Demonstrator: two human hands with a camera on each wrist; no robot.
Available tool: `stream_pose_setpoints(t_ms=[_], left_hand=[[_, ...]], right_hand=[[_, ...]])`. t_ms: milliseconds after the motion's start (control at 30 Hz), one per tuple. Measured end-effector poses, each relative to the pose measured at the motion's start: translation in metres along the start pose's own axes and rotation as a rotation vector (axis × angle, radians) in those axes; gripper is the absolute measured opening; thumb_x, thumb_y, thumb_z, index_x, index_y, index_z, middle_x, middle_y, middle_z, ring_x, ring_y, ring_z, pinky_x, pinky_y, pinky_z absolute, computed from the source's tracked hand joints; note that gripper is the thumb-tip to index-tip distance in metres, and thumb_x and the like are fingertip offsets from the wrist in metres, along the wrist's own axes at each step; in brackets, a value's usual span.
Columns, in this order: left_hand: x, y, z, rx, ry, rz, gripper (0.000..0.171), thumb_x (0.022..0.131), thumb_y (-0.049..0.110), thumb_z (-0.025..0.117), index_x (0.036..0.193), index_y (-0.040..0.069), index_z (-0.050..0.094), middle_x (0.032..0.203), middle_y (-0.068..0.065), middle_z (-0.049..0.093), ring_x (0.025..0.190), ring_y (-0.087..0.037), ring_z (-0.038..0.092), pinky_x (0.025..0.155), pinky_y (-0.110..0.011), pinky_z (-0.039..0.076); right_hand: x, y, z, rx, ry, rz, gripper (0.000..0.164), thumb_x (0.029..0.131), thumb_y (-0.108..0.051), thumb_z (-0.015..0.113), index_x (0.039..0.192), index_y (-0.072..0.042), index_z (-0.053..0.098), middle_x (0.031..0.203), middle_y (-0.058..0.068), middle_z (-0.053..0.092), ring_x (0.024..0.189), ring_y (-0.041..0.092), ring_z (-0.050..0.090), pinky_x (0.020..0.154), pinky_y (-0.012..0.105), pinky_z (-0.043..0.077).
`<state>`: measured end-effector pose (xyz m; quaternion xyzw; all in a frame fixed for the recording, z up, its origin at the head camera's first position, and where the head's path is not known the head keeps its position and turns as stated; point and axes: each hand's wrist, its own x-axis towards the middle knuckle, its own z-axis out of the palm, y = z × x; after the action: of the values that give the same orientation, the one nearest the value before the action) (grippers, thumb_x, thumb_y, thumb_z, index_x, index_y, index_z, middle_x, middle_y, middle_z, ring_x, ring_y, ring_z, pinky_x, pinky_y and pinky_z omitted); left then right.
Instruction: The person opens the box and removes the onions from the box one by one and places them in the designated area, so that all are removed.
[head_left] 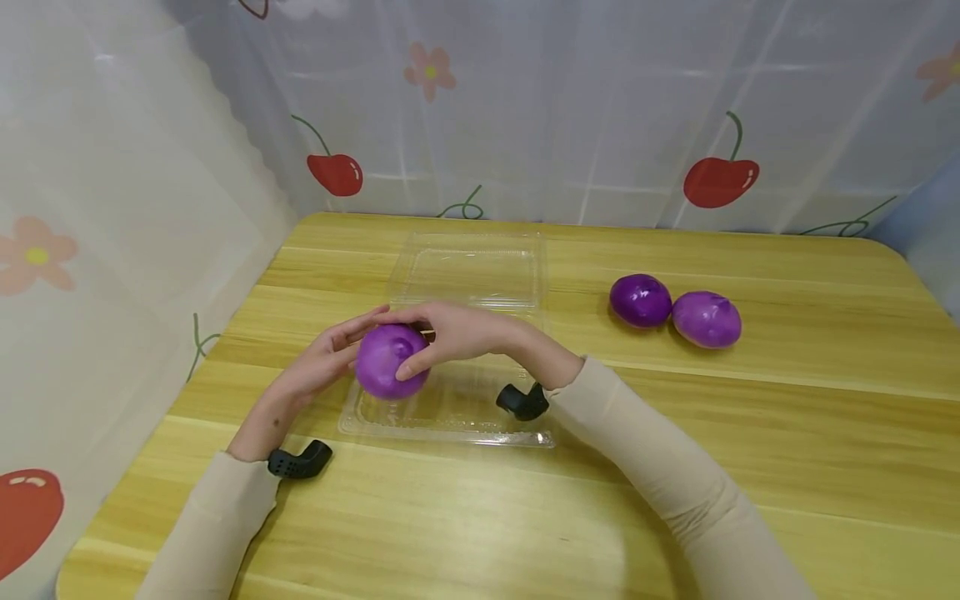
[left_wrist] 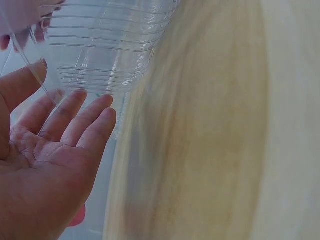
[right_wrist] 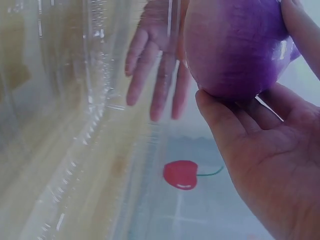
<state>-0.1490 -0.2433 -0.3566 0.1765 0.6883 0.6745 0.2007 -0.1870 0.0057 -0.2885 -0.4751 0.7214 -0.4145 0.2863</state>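
Observation:
A round, glossy red onion is held in my right hand, thumb on the near side and fingers over the top. In the right wrist view the onion shows its streaked purple skin between thumb and fingers. Below it lies a clear plastic clamshell box, its lid folded back toward the curtain. My left hand is at the box's left side, close beside the onion. In the left wrist view, its fingers are extended along the clear wall, gripping nothing.
Two more red onions lie side by side on the right of the wooden table, a darker one and a lighter one. A curtain with printed cherries and flowers hangs behind the table's back edge.

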Motion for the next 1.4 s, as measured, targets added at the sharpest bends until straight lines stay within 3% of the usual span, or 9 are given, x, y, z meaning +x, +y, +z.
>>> stream_pose_setpoints(t_ms=[133, 433, 733, 1400], left_hand=[[0.000, -0.001, 0.000, 0.004, 0.023, -0.013, 0.056, 0.098, 0.004, 0.045, 0.148, 0.000, 0.019, 0.150, -0.015, 0.024, 0.124, -0.018, 0.044, 0.095, -0.033, 0.044], [0.003, -0.006, -0.002, 0.027, -0.008, -0.006, 0.053, 0.101, 0.008, 0.040, 0.148, 0.000, 0.016, 0.152, -0.017, 0.019, 0.134, -0.030, 0.026, 0.106, -0.033, 0.028], [0.001, -0.005, -0.001, 0.040, 0.000, -0.004, 0.055, 0.101, 0.007, 0.042, 0.148, 0.000, 0.015, 0.152, -0.017, 0.019, 0.134, -0.032, 0.025, 0.105, -0.030, 0.030], [0.003, -0.004, -0.007, 0.029, -0.012, 0.011, 0.056, 0.101, 0.006, 0.041, 0.148, -0.002, 0.012, 0.152, -0.017, 0.017, 0.135, -0.031, 0.024, 0.107, -0.032, 0.028]], right_hand=[[-0.008, -0.004, -0.007, 0.047, 0.026, -0.030, 0.073, 0.082, -0.018, 0.074, 0.143, -0.002, 0.036, 0.134, 0.009, 0.046, 0.117, 0.015, 0.047, 0.095, 0.026, 0.043], [-0.044, 0.002, -0.020, 0.114, 0.148, 0.027, 0.073, 0.082, -0.016, 0.074, 0.144, -0.005, 0.036, 0.140, 0.007, 0.041, 0.121, 0.020, 0.045, 0.096, 0.032, 0.043], [-0.094, 0.016, -0.031, 0.198, 0.294, 0.076, 0.072, 0.084, -0.009, 0.072, 0.145, -0.005, 0.034, 0.141, 0.009, 0.040, 0.122, 0.024, 0.045, 0.095, 0.035, 0.045], [-0.153, 0.040, -0.039, 0.107, 0.433, 0.165, 0.071, 0.083, -0.009, 0.072, 0.144, -0.007, 0.036, 0.143, 0.012, 0.039, 0.125, 0.027, 0.043, 0.095, 0.033, 0.043]])
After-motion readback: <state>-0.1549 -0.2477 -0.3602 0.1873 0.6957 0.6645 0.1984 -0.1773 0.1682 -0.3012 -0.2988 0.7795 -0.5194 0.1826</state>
